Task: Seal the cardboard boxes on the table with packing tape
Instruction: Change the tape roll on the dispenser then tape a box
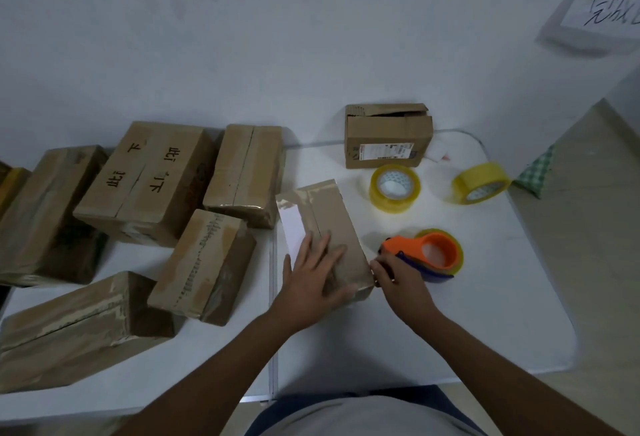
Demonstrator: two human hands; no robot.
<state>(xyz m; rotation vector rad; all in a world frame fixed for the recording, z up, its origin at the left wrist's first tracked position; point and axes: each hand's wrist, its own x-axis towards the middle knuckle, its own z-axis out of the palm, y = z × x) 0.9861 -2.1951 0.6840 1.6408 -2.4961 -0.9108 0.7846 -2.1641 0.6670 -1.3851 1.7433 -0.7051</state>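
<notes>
Fingers (325, 248) spread flat on box (332, 224); right hand (398, 283) grips dispenser (429, 255), tape rolls (394, 188) behind

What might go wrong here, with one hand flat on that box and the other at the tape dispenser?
The left hand only presses flat on the box, so a tug on the dispenser could slide it. The right hand sits near the dispenser's front end, where a cutter may nick its fingers.
</notes>
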